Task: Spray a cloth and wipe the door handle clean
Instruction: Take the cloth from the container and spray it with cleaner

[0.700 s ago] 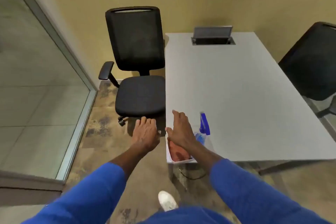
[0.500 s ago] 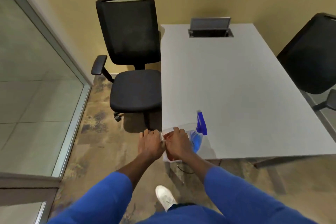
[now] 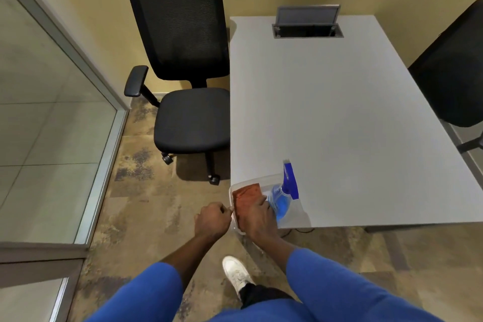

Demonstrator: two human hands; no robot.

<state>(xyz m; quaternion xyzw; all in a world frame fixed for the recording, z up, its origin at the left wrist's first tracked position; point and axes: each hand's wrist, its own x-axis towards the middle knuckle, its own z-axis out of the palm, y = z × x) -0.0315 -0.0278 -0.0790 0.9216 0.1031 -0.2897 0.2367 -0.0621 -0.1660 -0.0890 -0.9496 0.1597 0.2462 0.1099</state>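
Observation:
A clear plastic container (image 3: 251,181) sits on the near-left corner of the grey table (image 3: 326,112). Inside it lie an orange cloth (image 3: 247,194) and a blue spray bottle (image 3: 283,201) with a blue trigger head, tilted to the right. My left hand (image 3: 213,219) is curled at the container's left rim, thumb against the edge. My right hand (image 3: 257,217) reaches down into the container, its fingers closed over the near part of the cloth, right beside the bottle. No door handle is in view.
A black office chair (image 3: 188,117) stands left of the table and another black chair (image 3: 454,73) at its right side. A glass partition with a metal frame (image 3: 47,112) runs along the left. A cable box (image 3: 307,23) stands open at the table's far end.
My left hand has closed from flat fingers to a curl at the container's rim. My right hand has dropped onto the cloth, whose far end now shows.

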